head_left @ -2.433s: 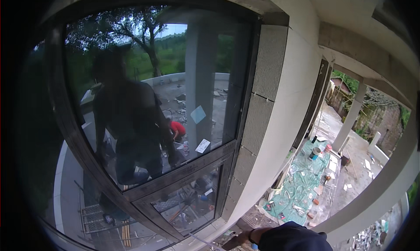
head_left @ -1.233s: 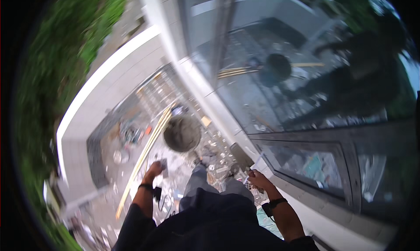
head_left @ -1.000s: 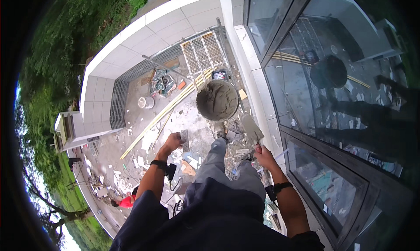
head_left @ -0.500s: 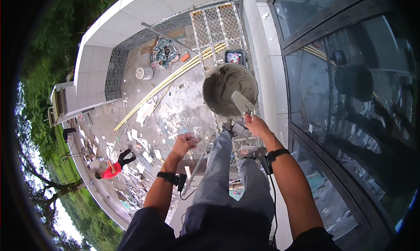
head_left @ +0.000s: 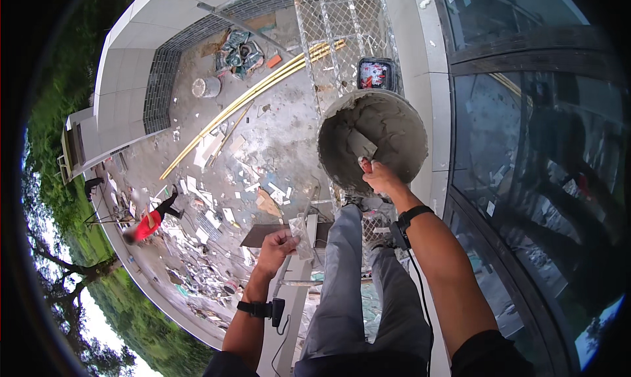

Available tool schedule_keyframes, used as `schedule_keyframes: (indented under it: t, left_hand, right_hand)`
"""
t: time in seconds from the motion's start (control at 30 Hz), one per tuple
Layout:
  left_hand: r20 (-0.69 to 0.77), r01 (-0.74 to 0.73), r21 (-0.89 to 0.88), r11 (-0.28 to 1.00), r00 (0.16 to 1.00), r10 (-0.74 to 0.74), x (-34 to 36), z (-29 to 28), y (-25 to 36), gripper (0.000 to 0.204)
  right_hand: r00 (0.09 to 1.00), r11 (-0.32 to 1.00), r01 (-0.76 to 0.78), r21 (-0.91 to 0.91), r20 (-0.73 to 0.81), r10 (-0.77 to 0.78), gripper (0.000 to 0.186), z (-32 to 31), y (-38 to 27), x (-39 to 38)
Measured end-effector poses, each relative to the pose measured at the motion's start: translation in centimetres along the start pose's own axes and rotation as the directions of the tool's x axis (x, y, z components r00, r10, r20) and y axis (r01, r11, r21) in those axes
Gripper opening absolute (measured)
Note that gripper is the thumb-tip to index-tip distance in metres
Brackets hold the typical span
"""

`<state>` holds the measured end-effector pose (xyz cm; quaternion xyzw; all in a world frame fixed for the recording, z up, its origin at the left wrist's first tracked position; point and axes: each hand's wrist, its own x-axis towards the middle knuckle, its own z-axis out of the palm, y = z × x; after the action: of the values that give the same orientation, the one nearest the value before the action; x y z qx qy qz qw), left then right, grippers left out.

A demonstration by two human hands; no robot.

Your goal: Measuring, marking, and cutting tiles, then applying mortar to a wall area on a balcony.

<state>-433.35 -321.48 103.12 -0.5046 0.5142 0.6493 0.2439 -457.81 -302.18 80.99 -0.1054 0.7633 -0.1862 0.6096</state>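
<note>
My right hand (head_left: 382, 178) is closed round the red handle of a trowel (head_left: 361, 145). The trowel's blade rests in wet grey mortar (head_left: 397, 130) inside a large round bucket (head_left: 323, 143). My left hand (head_left: 276, 251) pinches a small, thin, greyish rectangular piece (head_left: 302, 237), maybe a tile, by its edge. It is held left of my legs, apart from the bucket. Just beyond the bucket sits a black tub (head_left: 376, 73) with small red and white bits in it.
I stand on a metal mesh platform (head_left: 338, 22) beside dark-framed glass (head_left: 532, 153). Below, yellow poles (head_left: 243, 104), a white bucket (head_left: 206, 87) and scattered tile scraps (head_left: 210, 216) lie on the ground. A person in red (head_left: 147, 226) is at the far left.
My right hand has moved the trowel from the bucket's near rim further into the mortar. My left hand still holds its piece. The view has shifted, and the person in red has changed posture.
</note>
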Motion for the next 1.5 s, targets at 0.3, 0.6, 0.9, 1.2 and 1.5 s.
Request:
schedule_keyframes:
  t: [0.3, 0.6, 0.9, 1.2, 1.5]
  left_hand:
    - [-0.036, 0.014, -0.085, 0.996, 0.999, -0.017, 1.4, 1.3, 3.5, 0.011]
    - [0.008, -0.081, 0.078, 0.994, 0.997, 0.080, -3.1, 2.3, 10.7, 0.011]
    - [0.168, -0.062, -0.082, 0.995, 0.983, 0.075, -6.7, 11.9, 18.6, 0.011]
    - [0.353, -0.028, -0.091, 0.995, 0.934, 0.058, -8.0, 18.9, 23.8, 0.009]
    - [0.384, 0.020, -0.141, 0.990, 0.923, 0.036, -7.0, 22.3, 25.4, 0.010]
  right_hand:
    - [0.947, 0.950, 0.290, -0.115, -0.110, -0.303, 0.036, -3.3, -1.3, -6.2]
    - [0.903, 0.903, 0.409, 0.130, -0.198, -0.380, 0.042, -6.4, 4.7, -28.1]
    - [0.918, 0.883, 0.396, 0.254, -0.147, -0.369, 0.055, -10.1, 7.1, -43.8]
    - [0.829, 0.850, 0.495, 0.182, -0.392, -0.399, 0.053, -8.9, 11.1, -45.2]
    - [0.734, 0.855, 0.518, -0.008, -0.509, -0.450, 0.049, -7.7, 12.9, -43.9]
